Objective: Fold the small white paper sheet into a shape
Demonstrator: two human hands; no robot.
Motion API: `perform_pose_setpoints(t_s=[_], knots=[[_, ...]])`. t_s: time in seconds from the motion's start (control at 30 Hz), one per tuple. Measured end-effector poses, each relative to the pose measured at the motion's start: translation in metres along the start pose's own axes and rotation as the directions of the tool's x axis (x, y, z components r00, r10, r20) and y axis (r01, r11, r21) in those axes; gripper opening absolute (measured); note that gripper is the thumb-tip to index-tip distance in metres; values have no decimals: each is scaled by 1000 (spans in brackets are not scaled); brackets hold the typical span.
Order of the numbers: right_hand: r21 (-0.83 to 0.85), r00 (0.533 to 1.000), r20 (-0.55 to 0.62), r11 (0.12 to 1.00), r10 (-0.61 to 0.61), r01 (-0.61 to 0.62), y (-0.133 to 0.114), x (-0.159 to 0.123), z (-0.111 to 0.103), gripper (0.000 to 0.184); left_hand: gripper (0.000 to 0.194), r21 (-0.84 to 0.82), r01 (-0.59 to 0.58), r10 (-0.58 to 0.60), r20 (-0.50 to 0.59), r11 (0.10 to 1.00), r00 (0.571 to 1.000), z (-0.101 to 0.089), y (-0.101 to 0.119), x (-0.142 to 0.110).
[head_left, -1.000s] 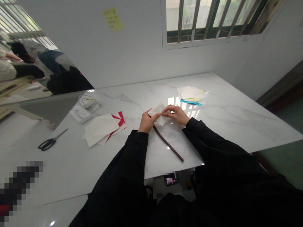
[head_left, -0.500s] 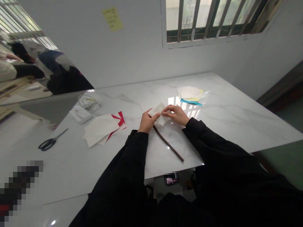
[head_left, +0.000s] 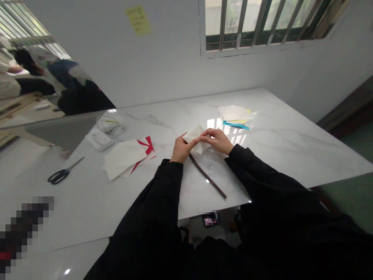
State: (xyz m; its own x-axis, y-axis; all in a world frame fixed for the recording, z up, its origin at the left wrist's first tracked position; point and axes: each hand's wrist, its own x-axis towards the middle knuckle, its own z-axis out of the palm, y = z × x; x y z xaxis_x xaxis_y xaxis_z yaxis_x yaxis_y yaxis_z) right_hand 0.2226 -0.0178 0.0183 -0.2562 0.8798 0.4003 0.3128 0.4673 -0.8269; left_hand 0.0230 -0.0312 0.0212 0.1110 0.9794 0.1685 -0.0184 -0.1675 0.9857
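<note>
A small cream-white piece of paper (head_left: pixel 194 133) is held between my two hands, above the marble-patterned table (head_left: pixel 163 186). My left hand (head_left: pixel 181 147) is closed on its left side, with the thumb lying across the near face. The fingertips of my right hand (head_left: pixel 217 140) pinch its right part, close to the left thumb tip. Just below the hands a thin dark brown stick (head_left: pixel 207 175) lies slantwise on the table. Its upper end reaches up to the left hand and the paper. My fingers hide part of the paper.
Cream and red paper pieces (head_left: pixel 125 157) lie to the left, beside a white box with a cable (head_left: pixel 100 140). Further left are black-handled scissors (head_left: pixel 60 176). White, yellow and blue papers (head_left: pixel 234 113) lie at the back right. A yellow note (head_left: pixel 138 20) is on the wall.
The fingertips have shifted slightly on the paper, with the left thumb and right fingers now closer together. The stick, scissors and other papers have stayed in place.
</note>
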Motion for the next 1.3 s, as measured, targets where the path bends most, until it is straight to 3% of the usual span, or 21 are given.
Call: perform_pose_setpoints(t_s=[0.77, 1.13, 1.3], knots=[[57, 995, -42, 994, 92, -90, 0, -1, 8, 31, 60, 9, 11, -10, -34, 1000, 999, 2, 0, 0], [-5, 988, -145, 999, 47, -48, -4, -4, 13, 22, 65, -31, 41, -43, -57, 999, 997, 4, -3, 2], [71, 976, -210, 997, 55, -41, -3, -4, 16, 31, 65, -55, 43, -47, -70, 998, 996, 5, -6, 3]])
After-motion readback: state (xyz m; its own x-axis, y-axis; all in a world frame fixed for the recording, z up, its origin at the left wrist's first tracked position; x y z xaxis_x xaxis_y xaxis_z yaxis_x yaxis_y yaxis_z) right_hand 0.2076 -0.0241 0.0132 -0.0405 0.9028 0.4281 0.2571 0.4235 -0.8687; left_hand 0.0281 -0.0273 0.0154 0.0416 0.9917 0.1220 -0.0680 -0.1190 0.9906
